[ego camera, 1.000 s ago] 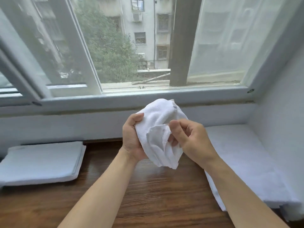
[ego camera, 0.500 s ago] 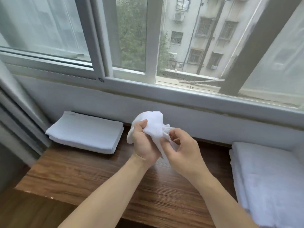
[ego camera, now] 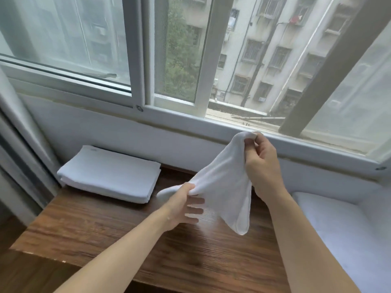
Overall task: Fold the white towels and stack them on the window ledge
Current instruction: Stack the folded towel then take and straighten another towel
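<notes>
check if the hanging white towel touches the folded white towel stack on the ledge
Apart. The head view shows brown wood between the hanging white towel and the folded stack.

- Held towel (ego camera: pixel 222 187): white cloth, soft and matt, with a fine looped nap; a stitched hem is seen along the hanging lower edge.
- Folded towels (ego camera: pixel 110 176): the same white matt cloth, laid flat with smooth faces and layered edges.
- Worktop (ego camera: pixel 131 235): dark brown wood-grain surface, streaked lengthwise, with a low satin sheen.
- White pad (ego camera: pixel 338 225) at the right: white cloth, matt, lightly creased.
- Window frame (ego camera: pixel 137 60): smooth white finish with a faint gloss; whether metal or plastic cannot be told.
- Wall (ego camera: pixel 105 132) below the frame: white, matt, painted.
- Panes (ego camera: pixel 63 34): glass, partly frosted or misted.
</notes>
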{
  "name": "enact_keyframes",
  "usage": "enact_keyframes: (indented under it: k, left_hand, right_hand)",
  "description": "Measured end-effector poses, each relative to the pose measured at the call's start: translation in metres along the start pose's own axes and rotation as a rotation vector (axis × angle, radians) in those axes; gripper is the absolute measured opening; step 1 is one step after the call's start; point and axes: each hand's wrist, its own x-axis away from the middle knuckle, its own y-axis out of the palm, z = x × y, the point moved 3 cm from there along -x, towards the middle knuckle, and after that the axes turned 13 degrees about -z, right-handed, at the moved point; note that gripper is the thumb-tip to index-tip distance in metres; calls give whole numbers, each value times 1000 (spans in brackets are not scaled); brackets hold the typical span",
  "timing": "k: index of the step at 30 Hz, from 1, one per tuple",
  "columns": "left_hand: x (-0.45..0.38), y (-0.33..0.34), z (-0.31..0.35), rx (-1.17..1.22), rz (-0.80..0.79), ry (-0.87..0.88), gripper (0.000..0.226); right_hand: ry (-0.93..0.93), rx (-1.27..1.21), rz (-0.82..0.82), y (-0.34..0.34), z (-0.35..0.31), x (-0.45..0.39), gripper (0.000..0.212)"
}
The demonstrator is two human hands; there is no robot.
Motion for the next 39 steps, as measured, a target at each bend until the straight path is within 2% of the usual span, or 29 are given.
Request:
enact_keyframes:
  k: [3, 5, 6, 7, 8, 10, 11, 12, 14, 16, 18, 22, 25, 28, 31, 35, 39]
  left_hand:
    - [12, -5, 2, -341, -71, -326, 77]
    - [20, -7, 21, -722, -20, -382, 73]
    - [19, -9, 32, -940, 98, -309, 62]
    - [16, -10, 46, -1085, 223, -155, 52]
    - [16, -5, 60, -1103, 270, 49, 52]
    - [17, 14, 83, -912, 86, 417, 56]
    - [16, 22, 90, -810, -29, 523, 48]
    - [16, 28, 95, -736, -104, 579, 36]
    - [12, 31, 97, -636, -111, 635, 17]
    - [14, 27, 93, -593, -30, 670, 15]
    - [14, 18, 84, -662, 68, 671, 20]
    - [4, -4, 48, -927, 83, 464, 19]
    - [-4, -25, 23, -983, 120, 346, 23]
    - [-4, -42, 16, -883, 203, 393, 24]
    - [0, -47, 23, -621, 269, 484, 18]
    - [1, -56, 40, -272, 293, 622, 22]
    - [2, -67, 58, -154, 257, 700, 34]
  right_hand:
    - [-39, 91, -101, 6, -10, -14, 18]
    - [-62, 171, -148, 12, -16, -18, 18]
    - [-74, 213, -171, 14, -18, -19, 19]
    - [-80, 254, -189, 16, -20, -20, 22]
    - [-81, 286, -204, 18, -21, -21, 28]
    - [-72, 323, -226, 20, -22, -21, 39]
    - [-70, 339, -231, 20, -22, -21, 40]
    - [-71, 352, -231, 20, -23, -20, 38]
    - [-74, 364, -215, 15, -24, -18, 29]
    - [-86, 362, -176, 6, -25, -16, 21]
    - [-94, 348, -121, -3, -24, -13, 21]
    - [-99, 249, 24, -19, -19, -11, 19]
    - [-94, 225, 80, -33, -11, -13, 19]
    - [-64, 233, 104, -45, 0, -14, 21]
    - [-32, 215, 140, -57, 11, -14, 23]
    - [9, 199, 249, -79, 30, -13, 20]
    - [48, 77, 289, -91, 52, -8, 17]
